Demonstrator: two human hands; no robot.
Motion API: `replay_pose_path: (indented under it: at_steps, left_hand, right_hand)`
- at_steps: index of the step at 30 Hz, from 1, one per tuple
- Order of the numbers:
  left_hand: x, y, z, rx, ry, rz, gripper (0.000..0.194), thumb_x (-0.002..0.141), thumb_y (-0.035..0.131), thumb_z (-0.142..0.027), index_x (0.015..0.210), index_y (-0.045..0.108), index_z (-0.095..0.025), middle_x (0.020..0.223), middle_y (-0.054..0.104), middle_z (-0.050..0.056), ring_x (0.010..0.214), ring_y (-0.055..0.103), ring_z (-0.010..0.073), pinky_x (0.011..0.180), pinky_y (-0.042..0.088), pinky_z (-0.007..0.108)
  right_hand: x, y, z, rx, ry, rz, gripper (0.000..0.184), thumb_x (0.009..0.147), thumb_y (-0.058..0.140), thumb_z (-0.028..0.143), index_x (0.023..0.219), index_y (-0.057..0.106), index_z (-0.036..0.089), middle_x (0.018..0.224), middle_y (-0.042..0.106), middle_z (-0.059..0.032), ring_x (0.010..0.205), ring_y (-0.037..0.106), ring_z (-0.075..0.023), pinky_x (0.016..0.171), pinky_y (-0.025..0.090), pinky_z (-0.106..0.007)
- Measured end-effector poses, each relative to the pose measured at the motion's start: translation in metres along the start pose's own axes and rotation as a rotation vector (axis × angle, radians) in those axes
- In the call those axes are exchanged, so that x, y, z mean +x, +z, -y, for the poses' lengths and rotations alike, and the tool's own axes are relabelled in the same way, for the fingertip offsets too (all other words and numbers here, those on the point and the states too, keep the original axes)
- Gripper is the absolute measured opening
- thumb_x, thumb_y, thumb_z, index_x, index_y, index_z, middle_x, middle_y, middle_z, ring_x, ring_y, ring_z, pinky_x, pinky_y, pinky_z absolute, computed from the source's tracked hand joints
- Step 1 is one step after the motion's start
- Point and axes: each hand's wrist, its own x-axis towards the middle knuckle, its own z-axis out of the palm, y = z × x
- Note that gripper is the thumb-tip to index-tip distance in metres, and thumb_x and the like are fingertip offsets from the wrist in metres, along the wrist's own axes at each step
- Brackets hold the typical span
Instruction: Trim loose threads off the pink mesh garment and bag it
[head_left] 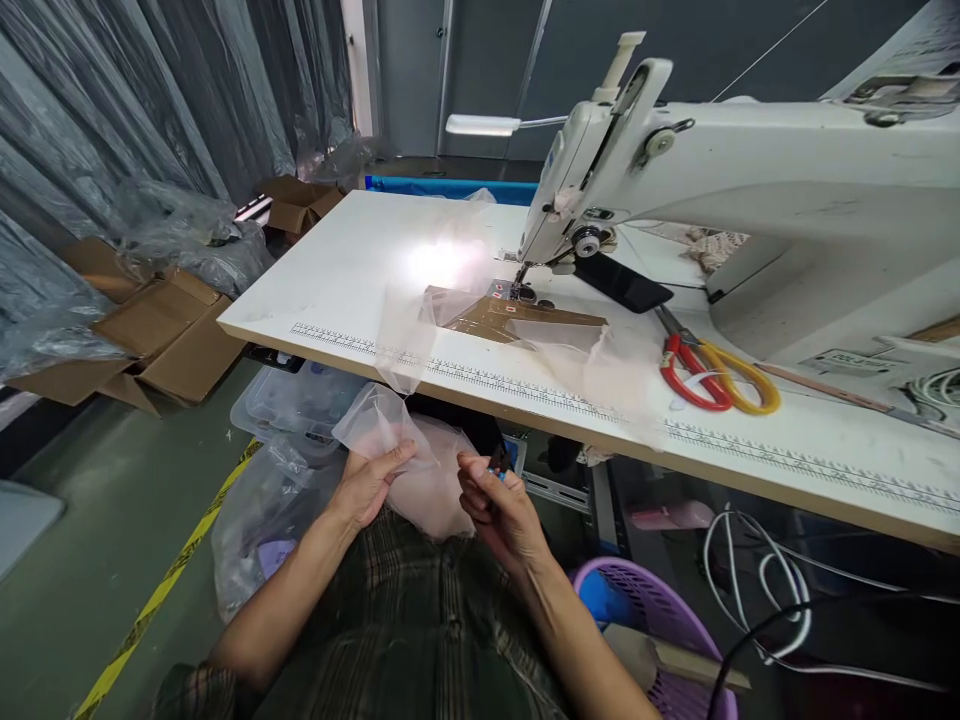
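Far left of the action, below the desk's (322,270) front edge, here's the left hand (370,488), thumb and fingers pinching the sheer cloth (431,490), which bunches up there and spreads toward the lap. Looks feather-light, limp, likely slippery and easily snagged; I'd favour a flat pinch near a border, no hard tugging. Just above, a see-through strip (405,345) droops over that front edge; whether it joins the held cloth, I can't make out. Moving right, the right hand (499,510) has its fingers curled around a small black-and-blue tool (500,460), most of it buried in the grip, blades unclear. The cloth's underside and lower folds are hidden too. Farther right, red-and-yellow scissors (716,375) lie near the desk's front edge, a white scrap across their handles.
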Motion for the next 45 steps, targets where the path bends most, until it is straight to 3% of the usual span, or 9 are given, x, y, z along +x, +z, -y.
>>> replay_pose_path:
  at_steps: [5,12,19,24,29,34,38,42,45]
  left_hand:
    - [0.002,0.000,0.002,-0.092,0.026,-0.114,0.036,0.057,0.084,-0.021,0.089,0.068,-0.016,0.087,0.073,0.002,0.081,0.068,0.0157,0.079,0.054,0.029]
    - [0.015,-0.006,0.000,-0.116,0.158,-0.208,0.037,0.056,0.085,-0.019,0.089,0.069,-0.015,0.084,0.073,0.001,0.079,0.067,0.0131,0.079,0.052,0.026]
    - [0.006,-0.003,-0.002,0.010,0.106,-0.140,0.029,0.059,0.084,-0.024,0.082,0.070,-0.013,0.076,0.071,0.001,0.071,0.064,0.0107,0.070,0.051,0.021]
    - [0.000,0.009,0.002,0.007,0.075,-0.126,0.030,0.058,0.085,-0.024,0.081,0.069,-0.013,0.076,0.069,0.001,0.070,0.063,0.0106,0.068,0.051,0.021]
    - [-0.003,0.013,0.004,0.027,0.070,-0.078,0.027,0.060,0.083,-0.023,0.078,0.067,-0.011,0.072,0.067,0.001,0.066,0.062,0.0104,0.064,0.051,0.021]
    - [0.000,0.009,0.005,-0.033,0.010,-0.110,0.031,0.057,0.085,-0.022,0.081,0.067,-0.012,0.071,0.068,0.000,0.063,0.063,0.0110,0.062,0.053,0.022]
    - [0.005,0.004,0.005,-0.077,0.006,-0.147,0.034,0.056,0.086,-0.020,0.084,0.068,-0.013,0.077,0.071,0.002,0.068,0.066,0.0115,0.065,0.054,0.021]
    - [0.003,0.004,0.005,-0.099,-0.021,-0.133,0.035,0.055,0.086,-0.019,0.084,0.068,-0.013,0.079,0.072,0.002,0.070,0.067,0.0123,0.066,0.055,0.022]
    - [-0.001,0.007,0.005,-0.085,-0.035,-0.120,0.035,0.055,0.086,-0.020,0.084,0.069,-0.013,0.078,0.072,0.003,0.070,0.067,0.0127,0.065,0.055,0.022]
  right_hand:
    - [-0.005,-0.001,0.009,0.147,-0.026,-0.002,0.028,0.064,0.077,0.042,0.072,0.062,0.021,0.078,0.062,-0.0004,0.042,0.023,-0.0034,0.040,0.015,-0.021]
    - [-0.020,-0.032,0.012,-0.359,-0.101,0.008,0.035,0.073,0.069,0.053,0.070,0.059,0.020,0.045,0.048,0.0029,0.044,0.039,-0.0113,0.046,0.028,-0.025]
    - [-0.009,-0.091,0.032,-1.284,-0.334,-0.503,0.036,0.070,0.069,0.048,0.091,0.073,0.019,0.079,0.064,-0.0075,0.061,0.055,-0.0198,0.054,0.039,-0.030]
    - [-0.004,-0.044,0.008,-1.049,-0.626,-0.042,0.028,0.085,0.062,0.036,0.106,0.070,0.019,0.084,0.062,-0.0068,0.073,0.060,-0.0178,0.062,0.048,-0.029]
    - [0.007,0.004,-0.013,-1.037,-0.870,0.126,0.027,0.085,0.061,0.019,0.111,0.068,0.023,0.088,0.056,-0.0059,0.073,0.057,-0.0150,0.061,0.048,-0.027]
    - [0.004,0.004,-0.004,-0.842,-0.737,0.112,0.011,0.085,0.061,0.022,0.087,0.072,0.020,0.076,0.055,-0.0034,0.071,0.056,-0.0148,0.061,0.047,-0.026]
    - [0.002,-0.025,0.013,-0.859,-0.562,0.067,0.024,0.086,0.058,0.034,0.071,0.068,0.018,0.071,0.057,-0.0037,0.068,0.057,-0.0162,0.061,0.047,-0.027]
    - [0.014,-0.049,0.017,-1.194,-0.556,-0.365,0.025,0.082,0.058,0.038,0.085,0.072,0.017,0.087,0.062,-0.0103,0.077,0.061,-0.0230,0.068,0.049,-0.035]
    - [0.021,-0.038,0.013,-1.140,-0.537,-0.318,0.032,0.082,0.058,0.041,0.099,0.073,0.018,0.094,0.067,-0.0120,0.084,0.063,-0.0250,0.074,0.051,-0.037]
